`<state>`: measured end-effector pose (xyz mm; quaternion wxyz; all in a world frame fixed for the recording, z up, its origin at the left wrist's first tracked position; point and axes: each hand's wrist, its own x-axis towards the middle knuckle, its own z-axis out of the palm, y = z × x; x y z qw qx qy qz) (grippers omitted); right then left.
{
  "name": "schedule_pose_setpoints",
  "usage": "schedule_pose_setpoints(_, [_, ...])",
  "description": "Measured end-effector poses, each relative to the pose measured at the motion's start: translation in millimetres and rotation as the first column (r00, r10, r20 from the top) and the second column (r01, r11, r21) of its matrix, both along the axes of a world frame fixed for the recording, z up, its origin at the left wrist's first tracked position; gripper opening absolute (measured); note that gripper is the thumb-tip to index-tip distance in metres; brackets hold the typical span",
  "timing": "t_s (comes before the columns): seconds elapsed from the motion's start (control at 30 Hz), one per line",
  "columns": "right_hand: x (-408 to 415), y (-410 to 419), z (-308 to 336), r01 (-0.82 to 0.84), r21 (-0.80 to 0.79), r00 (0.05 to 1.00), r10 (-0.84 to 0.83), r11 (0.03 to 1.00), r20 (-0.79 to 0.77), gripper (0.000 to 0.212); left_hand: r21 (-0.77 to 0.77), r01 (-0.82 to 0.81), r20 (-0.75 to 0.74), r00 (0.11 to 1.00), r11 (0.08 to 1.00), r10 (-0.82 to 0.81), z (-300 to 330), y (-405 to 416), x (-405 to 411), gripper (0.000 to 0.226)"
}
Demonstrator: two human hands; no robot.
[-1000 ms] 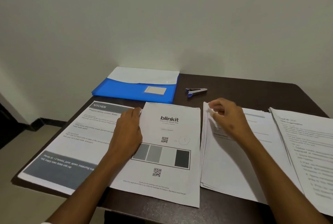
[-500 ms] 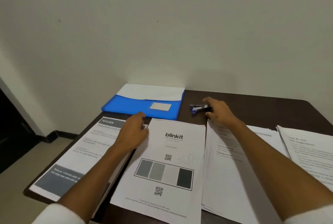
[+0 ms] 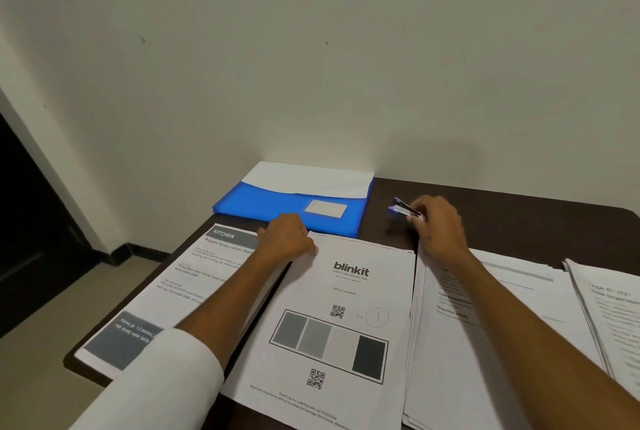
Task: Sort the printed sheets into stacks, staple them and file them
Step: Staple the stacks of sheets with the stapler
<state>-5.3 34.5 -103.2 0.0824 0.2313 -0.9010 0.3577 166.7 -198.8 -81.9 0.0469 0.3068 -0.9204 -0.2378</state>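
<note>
Several stacks of printed sheets lie side by side on a dark table [image 3: 519, 208]: a "KITCHEN" stack [image 3: 194, 277] at the left, a "blinkit" stack [image 3: 346, 318] in the middle, a text stack [image 3: 460, 343] to its right and another stack [image 3: 613, 318] at the far right. My left hand [image 3: 285, 239] presses on the top left corner of the blinkit stack, fingers curled. My right hand [image 3: 436, 225] grips a small blue and black stapler [image 3: 401, 209] just above the table, behind the stacks. A blue folder [image 3: 277, 204] lies at the back against the wall.
The wall stands right behind the table. The table's left edge drops to a tiled floor [image 3: 52, 377], with a dark doorway [image 3: 31, 221] at the far left. My forearms cross over the front parts of the stacks.
My right hand left the text stack, reached back to the stapler and closed on it, lifting it slightly. My left hand slid up to the blinkit stack's top corner.
</note>
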Motion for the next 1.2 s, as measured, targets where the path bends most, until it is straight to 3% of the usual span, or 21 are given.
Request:
schedule_pose_setpoints(0.13, [19.9, -5.7, 9.9, -0.013, -0.264, 0.998, 0.031, 0.965, 0.061, 0.015, 0.019, 0.009, 0.020, 1.000, 1.000, -0.010, 0.3, -2.1, -4.3, 0.037])
schedule_pose_setpoints(0.43, [61.8, -22.4, -4.2, -0.166, -0.398, 0.951, 0.254, 0.902, 0.179, 0.016, 0.093, 0.018, 0.043, 0.999, 0.995, -0.022, 1.1, -5.9, -8.2, 0.045])
schedule_pose_setpoints(0.6, [63.9, -22.8, -21.6, -0.158, -0.407, 0.937, 0.266, 0.900, 0.226, 0.018, 0.152, 0.001, 0.031, 0.999, 0.988, -0.006, 4.1, -2.2, -8.3, 0.028])
schedule_pose_setpoints(0.83, [61.9, -20.3, -25.9, -0.085, -0.500, 0.920, 0.260, 0.862, 0.292, 0.023, 0.122, 0.008, -0.008, 1.000, 0.992, -0.007, -2.9, -1.1, -12.3, 0.039])
schedule_pose_setpoints(1.0, [60.4, -15.5, -22.2, -0.031, -0.617, 0.879, 0.315, 0.786, 0.358, 0.024, 0.188, 0.066, -0.155, 0.987, 0.980, -0.037, -10.5, -11.1, -12.1, 0.023])
schedule_pose_setpoints(1.2, [62.1, -8.7, -17.9, 0.033, -0.712, 0.808, 0.401, 0.701, 0.432, 0.023, 0.237, 0.140, -0.275, 0.959, 0.961, -0.072, -9.1, -15.7, -6.8, 0.030])
